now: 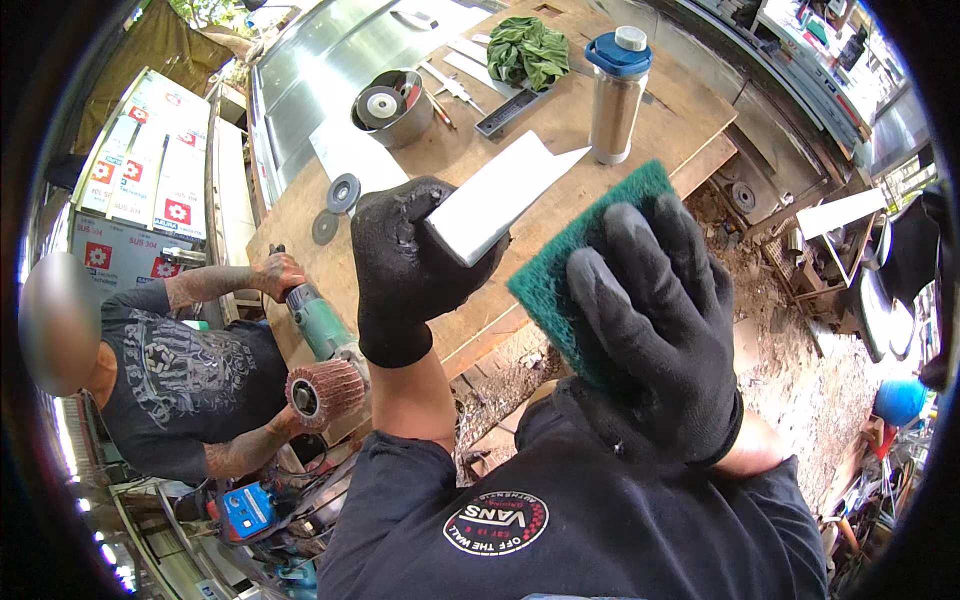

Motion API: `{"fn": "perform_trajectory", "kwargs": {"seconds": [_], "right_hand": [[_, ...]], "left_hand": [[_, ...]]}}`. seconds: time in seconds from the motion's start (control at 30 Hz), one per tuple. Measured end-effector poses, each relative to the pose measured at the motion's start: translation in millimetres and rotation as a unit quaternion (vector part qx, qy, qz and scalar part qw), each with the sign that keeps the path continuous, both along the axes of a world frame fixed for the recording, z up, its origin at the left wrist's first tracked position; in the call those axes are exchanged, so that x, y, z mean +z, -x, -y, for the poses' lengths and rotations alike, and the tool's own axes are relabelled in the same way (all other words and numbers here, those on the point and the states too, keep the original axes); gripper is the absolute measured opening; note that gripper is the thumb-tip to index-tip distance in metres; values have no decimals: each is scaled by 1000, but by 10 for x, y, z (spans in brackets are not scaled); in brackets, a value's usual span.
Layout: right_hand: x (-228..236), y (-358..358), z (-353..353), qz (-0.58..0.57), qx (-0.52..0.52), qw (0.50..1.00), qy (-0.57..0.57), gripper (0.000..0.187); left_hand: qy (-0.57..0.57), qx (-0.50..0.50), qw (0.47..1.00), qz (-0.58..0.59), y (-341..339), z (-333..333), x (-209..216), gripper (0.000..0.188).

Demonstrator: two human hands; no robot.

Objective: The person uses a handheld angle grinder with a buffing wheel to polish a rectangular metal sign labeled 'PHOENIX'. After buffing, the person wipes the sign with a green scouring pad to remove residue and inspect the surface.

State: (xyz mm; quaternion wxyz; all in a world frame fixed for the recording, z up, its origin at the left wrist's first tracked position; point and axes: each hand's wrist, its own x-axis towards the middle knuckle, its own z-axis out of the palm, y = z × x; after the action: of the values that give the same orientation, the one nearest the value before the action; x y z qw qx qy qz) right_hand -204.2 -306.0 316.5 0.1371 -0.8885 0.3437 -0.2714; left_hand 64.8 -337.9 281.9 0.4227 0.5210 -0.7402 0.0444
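Note:
My left hand (405, 265), in a black glove, is closed around the lower end of a smooth, pale metal piece (505, 195) that looks like bent sheet, held up tilted over the table's edge. To its right, my right hand (660, 325), also gloved in black, is closed against a green scouring pad (550, 282). The fingers lie over the pad's near face, and the thumb side is hidden. A small gap shows between pad and metal. The gloves look worn, with greyish fingertips on the right one.
A wooden table (650, 120) bears a blue-lidded bottle (617, 105), a green cloth (527, 52), a round tin (400, 120) with discs, a caliper (452, 87) and loose abrasive discs (343, 193). At left, a co-worker (190, 370) holds a green power tool (318, 325) with a flap wheel (325, 393).

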Motion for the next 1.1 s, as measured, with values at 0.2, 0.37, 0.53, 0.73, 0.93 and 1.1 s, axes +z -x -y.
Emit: {"fn": "perform_trajectory", "kwargs": {"seconds": [0.2, 0.37, 0.53, 0.73, 0.93, 1.1], "right_hand": [[-85, -166, 118, 33, 17, 999, 20, 80], [-116, -546, 276, 54, 5, 995, 81, 74], [-178, -501, 382, 45, 15, 996, 72, 75], [-314, -440, 459, 17, 0, 998, 65, 73], [-361, -241, 502, -6, 12, 998, 56, 74], [-429, -190, 345, 8, 5, 997, 74, 75]], "left_hand": [[-28, -39, 996, -80, -5, 72, 31, 31], [-62, -131, 971, -188, -50, 61, -154, 27], [-38, -148, 978, -141, 19, 160, -90, 25], [-78, -85, 987, -111, 206, 149, -175, 25], [-95, -73, 990, -78, 263, 226, -135, 24], [-91, -67, 990, -79, 306, 200, -168, 22]]}}
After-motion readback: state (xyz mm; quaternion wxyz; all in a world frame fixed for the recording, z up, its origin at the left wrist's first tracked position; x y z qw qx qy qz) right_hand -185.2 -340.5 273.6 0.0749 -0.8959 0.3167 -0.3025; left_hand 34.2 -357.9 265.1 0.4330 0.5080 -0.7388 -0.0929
